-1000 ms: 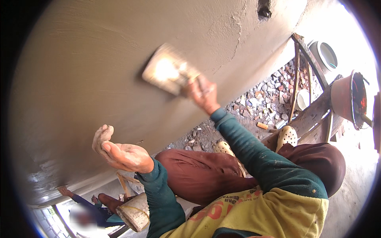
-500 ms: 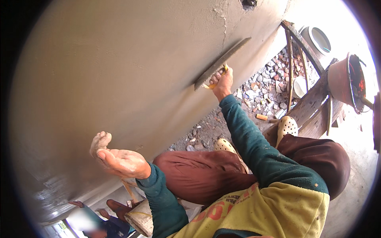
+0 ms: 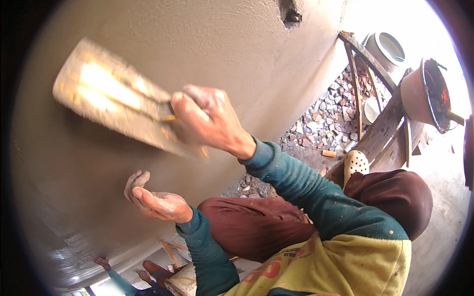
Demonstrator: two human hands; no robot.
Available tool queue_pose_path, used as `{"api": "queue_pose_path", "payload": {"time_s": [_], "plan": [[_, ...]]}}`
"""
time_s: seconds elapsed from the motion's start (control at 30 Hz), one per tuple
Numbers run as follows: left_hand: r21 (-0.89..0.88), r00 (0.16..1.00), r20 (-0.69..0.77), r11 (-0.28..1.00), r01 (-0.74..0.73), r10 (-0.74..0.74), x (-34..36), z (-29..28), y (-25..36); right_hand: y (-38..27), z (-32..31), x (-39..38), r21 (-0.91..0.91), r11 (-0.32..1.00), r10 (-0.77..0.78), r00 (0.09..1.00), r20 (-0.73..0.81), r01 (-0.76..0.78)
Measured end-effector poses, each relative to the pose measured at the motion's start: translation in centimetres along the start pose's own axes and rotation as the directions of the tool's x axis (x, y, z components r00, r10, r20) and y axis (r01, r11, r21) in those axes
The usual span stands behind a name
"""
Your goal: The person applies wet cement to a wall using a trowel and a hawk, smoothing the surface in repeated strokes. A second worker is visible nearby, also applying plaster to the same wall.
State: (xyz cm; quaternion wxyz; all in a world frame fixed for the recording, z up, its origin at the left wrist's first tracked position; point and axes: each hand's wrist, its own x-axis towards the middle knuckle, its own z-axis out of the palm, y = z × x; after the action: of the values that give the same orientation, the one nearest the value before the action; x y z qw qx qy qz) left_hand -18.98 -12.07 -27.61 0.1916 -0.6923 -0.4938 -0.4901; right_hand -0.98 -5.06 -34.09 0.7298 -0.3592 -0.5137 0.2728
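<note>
Before a plastered wall point(image 3: 207, 54), mostly smooth with faint ridges and a hole point(image 3: 291, 18) near the top, a blurred trowel point(image 3: 111, 93) slants; contact between the two cannot be told. Right hand point(image 3: 210, 118): fingers clamped on the trowel. Left hand point(image 3: 160, 201): below the trowel, fingers curled and close together. Rubble point(image 3: 313, 121) lines the wall's foot. At right, a bucket point(image 3: 412, 96), reddish inside, contents unclear, adjoins a plank point(image 3: 377, 130); near it, a pale tub point(image 3: 374, 47). Lower left: a co-worker's hand point(image 3: 102, 262).

Right hand point(image 3: 207, 118) grips a blurred trowel point(image 3: 118, 98), perhaps off the wall point(image 3: 207, 49); left hand point(image 3: 158, 201) cupped.
</note>
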Motion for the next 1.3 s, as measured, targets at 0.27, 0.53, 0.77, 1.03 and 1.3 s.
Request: {"api": "queue_pose_path", "payload": {"time_s": [0.27,0.53,0.77,1.03,1.3], "plan": [[-0.081,0.991,-0.003,0.988,-0.134,0.134,0.2,0.6,0.0,11.4,-16.9,-1.9,-0.303,0.909,0.159,0.911,-0.381,-0.286],[-0.103,0.993,0.082,0.992,-0.076,0.085,0.1,1.0,0.2,17.4,-21.8,0.0,-0.541,0.84,-0.123,0.96,-0.25,-0.033],[-0.169,0.981,0.103,0.975,-0.146,0.165,0.1,0.3,-0.9,20.1,-15.1,-4.9,-0.697,0.673,-0.329,0.944,0.018,0.247],[-0.188,0.989,0.125,0.981,-0.057,0.081,0.1,0.4,-0.2,20.2,-14.5,-11.4,0.145,0.922,0.382,0.782,-0.493,-0.359],[-0.177,0.993,0.116,0.984,0.031,-0.01,-0.1,-1.2,0.1,25.1,-19.0,-6.6,0.845,0.374,0.901,0.368,-0.231,-0.383]]}}
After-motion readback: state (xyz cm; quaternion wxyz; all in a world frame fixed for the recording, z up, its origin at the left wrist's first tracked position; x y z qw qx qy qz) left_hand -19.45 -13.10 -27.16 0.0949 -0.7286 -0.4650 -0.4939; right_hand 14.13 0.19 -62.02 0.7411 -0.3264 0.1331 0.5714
